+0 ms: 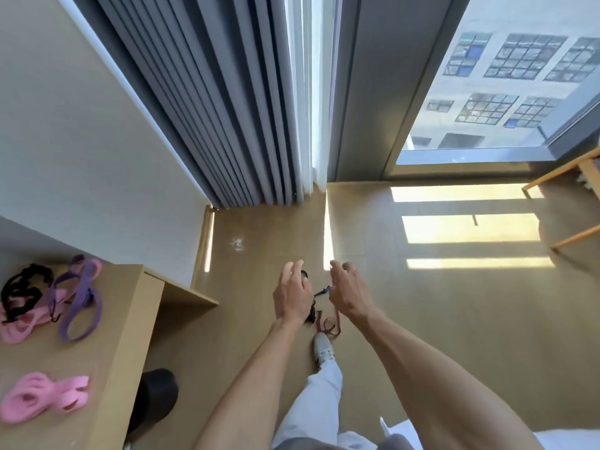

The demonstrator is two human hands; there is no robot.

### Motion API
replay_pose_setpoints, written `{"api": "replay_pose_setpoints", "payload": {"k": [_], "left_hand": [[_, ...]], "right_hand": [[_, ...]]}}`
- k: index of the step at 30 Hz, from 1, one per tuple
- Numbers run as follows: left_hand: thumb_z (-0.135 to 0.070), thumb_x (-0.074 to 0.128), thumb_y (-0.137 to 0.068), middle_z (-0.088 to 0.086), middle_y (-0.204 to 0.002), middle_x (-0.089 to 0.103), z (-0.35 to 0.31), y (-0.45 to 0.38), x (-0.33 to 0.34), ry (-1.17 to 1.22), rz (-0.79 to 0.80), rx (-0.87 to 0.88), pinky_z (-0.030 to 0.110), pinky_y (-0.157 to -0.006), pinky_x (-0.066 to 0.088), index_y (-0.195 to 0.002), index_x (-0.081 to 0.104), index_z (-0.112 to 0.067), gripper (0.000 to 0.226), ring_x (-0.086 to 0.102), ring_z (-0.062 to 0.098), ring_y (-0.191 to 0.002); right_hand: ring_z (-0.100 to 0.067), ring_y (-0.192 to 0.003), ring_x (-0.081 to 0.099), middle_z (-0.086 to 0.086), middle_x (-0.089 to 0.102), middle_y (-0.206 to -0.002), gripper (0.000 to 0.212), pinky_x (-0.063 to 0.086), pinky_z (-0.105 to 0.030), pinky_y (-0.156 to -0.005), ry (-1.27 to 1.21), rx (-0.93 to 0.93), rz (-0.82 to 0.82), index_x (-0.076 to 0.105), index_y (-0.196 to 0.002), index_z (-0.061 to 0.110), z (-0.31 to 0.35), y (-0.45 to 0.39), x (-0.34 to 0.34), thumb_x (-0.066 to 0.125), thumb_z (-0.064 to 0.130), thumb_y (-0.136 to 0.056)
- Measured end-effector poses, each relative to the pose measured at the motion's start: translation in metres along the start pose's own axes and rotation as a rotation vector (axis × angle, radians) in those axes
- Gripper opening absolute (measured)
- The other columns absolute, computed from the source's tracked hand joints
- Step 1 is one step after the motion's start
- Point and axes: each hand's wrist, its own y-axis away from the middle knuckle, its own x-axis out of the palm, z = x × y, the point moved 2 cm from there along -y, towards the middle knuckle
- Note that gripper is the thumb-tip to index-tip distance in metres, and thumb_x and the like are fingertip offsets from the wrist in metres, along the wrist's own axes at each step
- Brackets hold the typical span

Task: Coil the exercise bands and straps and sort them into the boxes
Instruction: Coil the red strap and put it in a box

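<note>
A dark red strap and a black strap lie tangled on the floor below my hands. My left hand and my right hand are stretched out above them, fingers loosely spread, holding nothing. On the wooden table at left lie a purple band, a black band, a pink band under them and a second pink band nearer to me. No boxes are in view.
Grey curtains hang in the corner ahead. A large window is at the right, with sun patches on the floor. A wooden frame stands at far right. A black stool sits under the table. My foot in a white shoe is beside the straps.
</note>
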Motion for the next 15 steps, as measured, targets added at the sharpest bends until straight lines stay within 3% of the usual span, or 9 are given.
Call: {"api": "replay_pose_setpoints", "payload": {"k": [5,10,15], "left_hand": [[-0.009,0.050,-0.095,0.002,-0.132,0.059,-0.012,-0.056,0.025,0.043,0.025,-0.045,0.036,-0.083,0.051,-0.132,0.060,-0.012,0.038,0.062,0.026,-0.106],[-0.009,0.053,-0.094,0.001,-0.124,0.063,-0.021,-0.096,0.026,0.046,-0.035,-0.105,0.028,-0.077,0.045,-0.128,0.062,-0.014,0.035,0.064,0.023,-0.099],[-0.006,0.051,-0.094,0.004,-0.121,0.065,-0.025,-0.113,0.034,0.035,-0.065,-0.142,0.034,-0.078,0.051,-0.127,0.063,-0.013,0.036,0.064,0.025,-0.098]], "right_hand": [[-0.032,-0.094,0.058,-0.013,0.055,-0.114,0.052,0.054,-0.041,-0.079,0.073,-0.001,0.112,0.044,-0.138,0.016,-0.015,-0.059,-0.018,0.045,0.003,-0.088],[-0.031,-0.103,0.061,-0.015,0.056,-0.125,0.053,0.055,-0.043,-0.085,0.126,-0.086,0.174,0.042,-0.147,0.014,-0.013,-0.108,-0.036,0.044,0.006,-0.094],[-0.032,-0.098,0.061,-0.014,0.056,-0.122,0.054,0.056,-0.045,-0.079,0.181,-0.210,0.244,0.045,-0.141,0.013,-0.013,-0.146,-0.041,0.044,0.002,-0.088]]}}
